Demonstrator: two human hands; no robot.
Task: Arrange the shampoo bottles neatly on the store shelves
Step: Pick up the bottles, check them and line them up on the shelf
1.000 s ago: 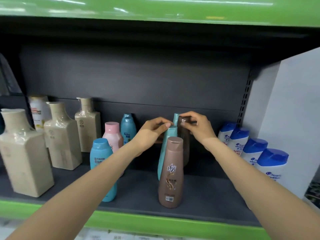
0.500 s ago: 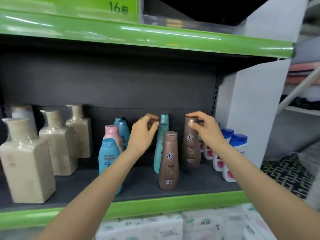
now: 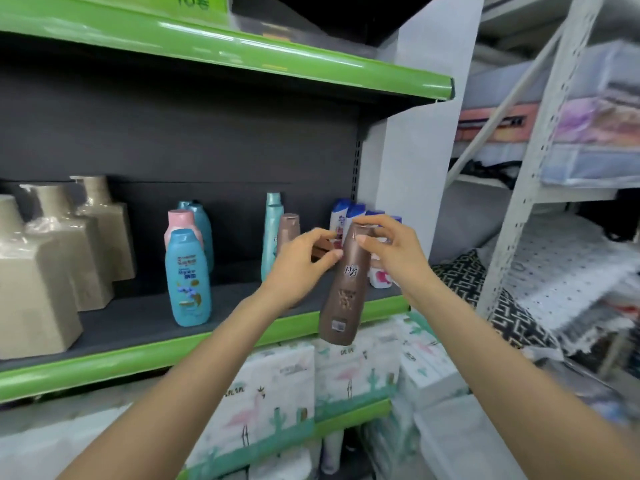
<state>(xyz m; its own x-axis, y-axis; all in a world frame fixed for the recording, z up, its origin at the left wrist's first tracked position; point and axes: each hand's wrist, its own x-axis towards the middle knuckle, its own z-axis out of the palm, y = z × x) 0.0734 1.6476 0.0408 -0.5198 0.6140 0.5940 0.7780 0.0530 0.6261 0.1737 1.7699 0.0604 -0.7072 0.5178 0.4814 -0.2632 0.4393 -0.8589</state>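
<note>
We hold a tall brown plastic shampoo bottle (image 3: 341, 289) in front of the green-edged shelf (image 3: 145, 355), our right hand (image 3: 391, 251) pinching its cap. Our left hand (image 3: 301, 261) pinches something brown, unclear what. Behind stand a second brown bottle (image 3: 288, 230) and a slim teal bottle (image 3: 272, 233).

Green sign (image 3: 194, 3) on top shelf edge: "16卷", cut off at the frame top. Brown bottle (image 3: 343, 289) held in front of the shelf: white stylised Chinese logo mid-body, characters not clearly readable; gold motif under it; white barcode patch near the base, digits too small. Blue bottle (image 3: 188, 278) at shelf front: "Rejoice" with Chinese "飘柔" below; a smaller line of print above it is illegible. Tissue packs (image 3: 273, 403) below the shelf: small dark Chinese characters near the top of each pack, blurred, not readable. White bottles with blue caps (image 3: 341, 216) at the shelf's right end: red-and-blue label, text too small to read.
</note>
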